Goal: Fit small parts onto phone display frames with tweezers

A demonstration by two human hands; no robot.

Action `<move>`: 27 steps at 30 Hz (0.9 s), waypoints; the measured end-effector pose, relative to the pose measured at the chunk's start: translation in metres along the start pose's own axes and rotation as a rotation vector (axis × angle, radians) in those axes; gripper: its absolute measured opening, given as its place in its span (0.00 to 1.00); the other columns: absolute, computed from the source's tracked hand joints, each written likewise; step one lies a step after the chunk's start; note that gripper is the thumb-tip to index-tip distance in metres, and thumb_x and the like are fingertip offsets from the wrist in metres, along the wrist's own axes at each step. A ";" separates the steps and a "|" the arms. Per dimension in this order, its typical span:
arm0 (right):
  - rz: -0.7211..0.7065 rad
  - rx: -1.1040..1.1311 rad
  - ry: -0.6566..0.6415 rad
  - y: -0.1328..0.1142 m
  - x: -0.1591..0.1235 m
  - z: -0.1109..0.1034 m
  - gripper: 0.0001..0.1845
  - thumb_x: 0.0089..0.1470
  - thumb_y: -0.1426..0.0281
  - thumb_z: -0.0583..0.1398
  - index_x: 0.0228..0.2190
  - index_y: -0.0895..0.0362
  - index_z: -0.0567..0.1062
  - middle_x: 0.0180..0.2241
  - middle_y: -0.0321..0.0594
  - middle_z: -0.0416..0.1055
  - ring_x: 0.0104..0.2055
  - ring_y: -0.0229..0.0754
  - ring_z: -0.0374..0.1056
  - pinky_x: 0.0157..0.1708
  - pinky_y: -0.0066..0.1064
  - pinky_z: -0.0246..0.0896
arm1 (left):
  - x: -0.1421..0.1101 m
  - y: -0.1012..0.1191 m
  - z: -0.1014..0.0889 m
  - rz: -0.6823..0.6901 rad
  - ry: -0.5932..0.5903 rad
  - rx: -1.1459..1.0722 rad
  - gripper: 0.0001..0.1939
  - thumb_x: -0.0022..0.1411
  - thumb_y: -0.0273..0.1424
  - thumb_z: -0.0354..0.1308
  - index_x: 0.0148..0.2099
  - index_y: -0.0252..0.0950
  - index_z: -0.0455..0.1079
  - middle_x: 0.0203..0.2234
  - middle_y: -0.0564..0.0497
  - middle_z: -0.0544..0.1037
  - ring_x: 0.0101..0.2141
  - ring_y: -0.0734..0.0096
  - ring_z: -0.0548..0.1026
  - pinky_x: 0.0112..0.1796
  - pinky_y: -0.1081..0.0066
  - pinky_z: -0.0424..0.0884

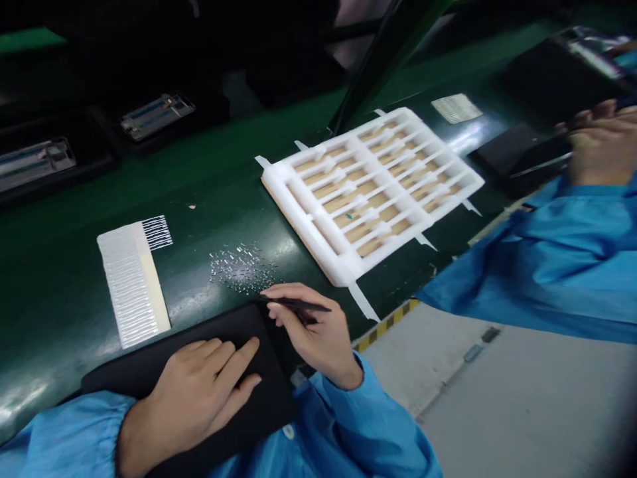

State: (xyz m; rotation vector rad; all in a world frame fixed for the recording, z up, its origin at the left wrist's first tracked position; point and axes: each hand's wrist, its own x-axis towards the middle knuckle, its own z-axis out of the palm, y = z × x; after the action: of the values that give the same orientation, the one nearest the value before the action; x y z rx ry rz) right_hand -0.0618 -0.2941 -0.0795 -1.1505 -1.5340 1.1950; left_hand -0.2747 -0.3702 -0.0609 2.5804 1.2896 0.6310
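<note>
The right grip (318, 335) pinches a slim black tool (304, 304), one end near tiny metal parts (243, 267) scattered on the table (219, 206); the left grip (196, 382), holding nothing, rests on a black pad (271, 392). The parts look light, stiff, slippery, probably best nipped singly mid-length.

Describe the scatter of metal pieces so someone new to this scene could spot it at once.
On the green tabletop, look between the white tray and the pale ridged sheet at the picture's left. The metal pieces lie there, by the tip of the dark tool in the right hand. Unlike the sheet's orderly rows, they are loose, shiny and strewn in a rough patch.
</note>
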 end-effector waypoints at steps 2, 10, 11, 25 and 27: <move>0.033 -0.010 0.106 -0.002 0.002 -0.011 0.07 0.64 0.72 0.65 0.42 0.53 0.83 0.39 0.39 0.82 0.28 0.36 0.76 0.28 0.28 0.77 | -0.001 -0.001 0.001 -0.002 0.000 0.000 0.17 0.78 0.35 0.52 0.60 0.30 0.71 0.34 0.50 0.82 0.31 0.64 0.81 0.33 0.63 0.77; 0.135 -0.078 0.142 0.009 0.015 -0.030 0.08 0.61 0.67 0.68 0.41 0.57 0.83 0.27 0.38 0.80 0.27 0.39 0.77 0.31 0.31 0.80 | -0.002 -0.001 0.003 0.004 0.012 0.020 0.18 0.79 0.36 0.49 0.60 0.31 0.72 0.36 0.49 0.83 0.33 0.64 0.83 0.36 0.63 0.77; 0.141 -0.074 0.142 0.010 0.016 -0.030 0.09 0.61 0.66 0.68 0.41 0.57 0.83 0.27 0.38 0.80 0.27 0.39 0.77 0.31 0.31 0.81 | -0.003 -0.001 0.003 0.005 0.014 0.018 0.18 0.79 0.36 0.49 0.60 0.31 0.72 0.35 0.49 0.83 0.33 0.64 0.82 0.36 0.64 0.77; -0.118 -0.137 -0.112 0.001 0.008 0.002 0.08 0.66 0.73 0.63 0.45 0.52 0.82 0.44 0.42 0.82 0.47 0.45 0.80 0.50 0.38 0.78 | -0.001 -0.001 0.003 0.009 0.008 -0.004 0.17 0.79 0.34 0.50 0.59 0.29 0.72 0.36 0.48 0.83 0.33 0.65 0.82 0.34 0.63 0.76; -0.160 -0.164 -0.127 0.003 0.010 0.004 0.09 0.66 0.74 0.63 0.45 0.52 0.81 0.45 0.42 0.83 0.49 0.45 0.80 0.53 0.38 0.76 | -0.002 -0.001 0.004 0.012 -0.007 -0.001 0.17 0.78 0.34 0.50 0.59 0.29 0.71 0.37 0.48 0.84 0.34 0.64 0.82 0.34 0.63 0.76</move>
State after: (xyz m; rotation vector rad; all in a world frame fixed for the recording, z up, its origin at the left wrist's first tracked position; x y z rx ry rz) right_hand -0.0678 -0.2852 -0.0820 -1.0498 -1.8134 1.0678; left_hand -0.2745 -0.3714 -0.0649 2.5896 1.2724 0.6234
